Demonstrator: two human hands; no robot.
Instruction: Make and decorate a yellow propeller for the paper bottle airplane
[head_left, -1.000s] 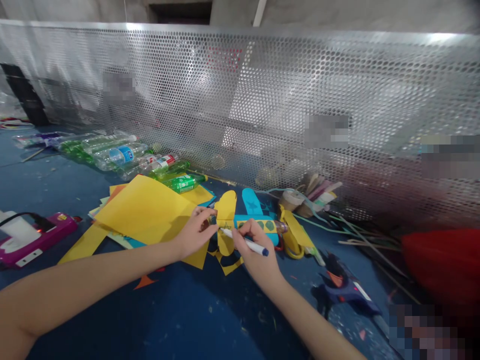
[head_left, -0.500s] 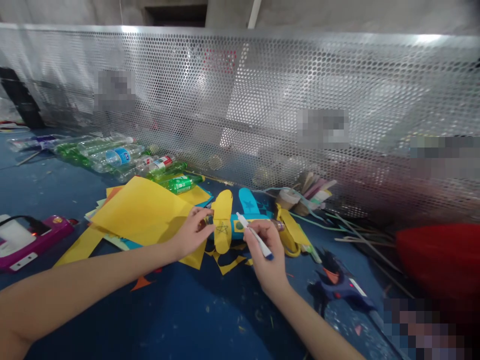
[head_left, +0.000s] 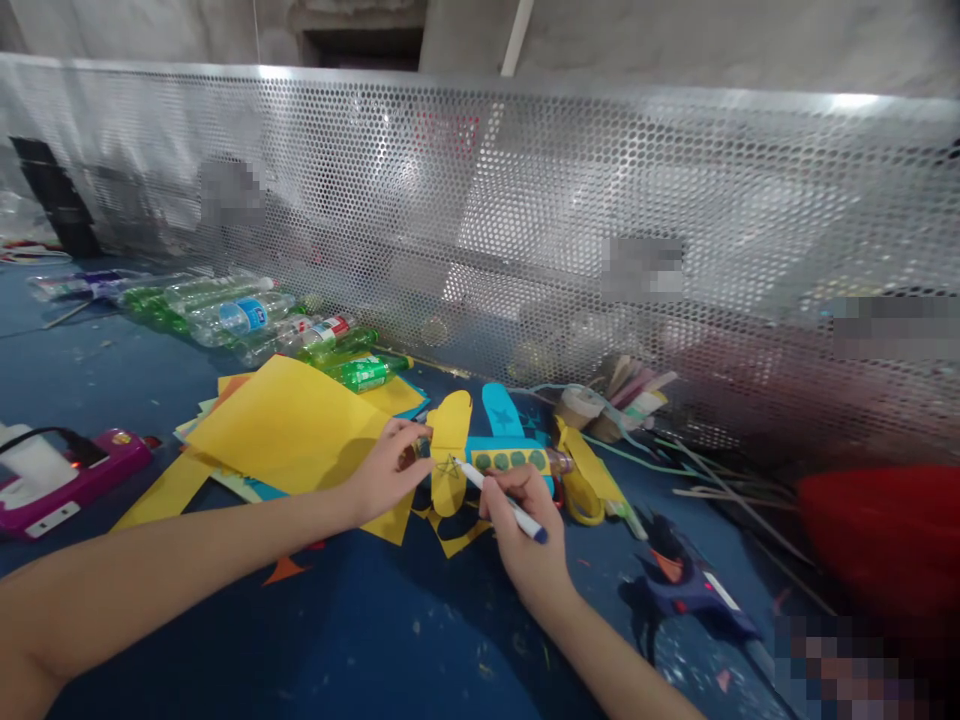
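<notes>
My right hand [head_left: 529, 530] is closed round a white marker with a blue end [head_left: 517, 512]. The marker's tip meets a star drawn on a yellow paper wing [head_left: 452, 415]. This wing crosses a model plane made from a bottle [head_left: 480, 447], wrapped in blue paper with a yellow strip of dark green dots. A blue wing with a dark star [head_left: 501, 408] sticks out on the far side. My left hand [head_left: 390, 468] grips the bottle's left end between thumb and fingers, partly hiding it.
Yellow paper sheets [head_left: 281, 425] lie left, with several plastic bottles [head_left: 251, 315] behind. A glue gun [head_left: 697, 590] rests at right, near yellow-handled scissors [head_left: 583, 500]. A purple power strip [head_left: 82, 480] is at far left. A perforated metal screen [head_left: 360, 200] stands behind.
My right hand has brought the marker tip left and down onto the star on the yellow wing. More of the dotted strip shows. My left hand keeps its grip; the view has tilted slightly up.
</notes>
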